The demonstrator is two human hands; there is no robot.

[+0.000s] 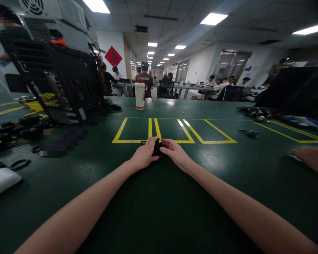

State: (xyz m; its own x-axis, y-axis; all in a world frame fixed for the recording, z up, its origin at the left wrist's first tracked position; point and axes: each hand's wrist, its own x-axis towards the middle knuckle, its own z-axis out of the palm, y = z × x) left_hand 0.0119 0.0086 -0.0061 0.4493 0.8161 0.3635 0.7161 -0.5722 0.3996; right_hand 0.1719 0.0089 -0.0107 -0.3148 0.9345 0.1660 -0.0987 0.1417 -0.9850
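A small black object (157,148) is between my two hands on the green table; its exact kind is hidden by my fingers. My left hand (145,152) grips it from the left, with thumb and fingers closed round its side. A dark loop or edge (143,142) pokes out to the left of that hand. From the right, my right hand (174,152) touches the black object with thumb and fingertips, its fingers curled together. Both hands are just in front of the yellow tape rectangles (153,141).
An open black computer case (66,81) stands at left, near dark cables (23,128). A white bottle (140,95) stands behind the tape. A dark tool (249,132) lies right. Another person's hand (311,158) rests at the right edge. A white case (2,180) lies left.
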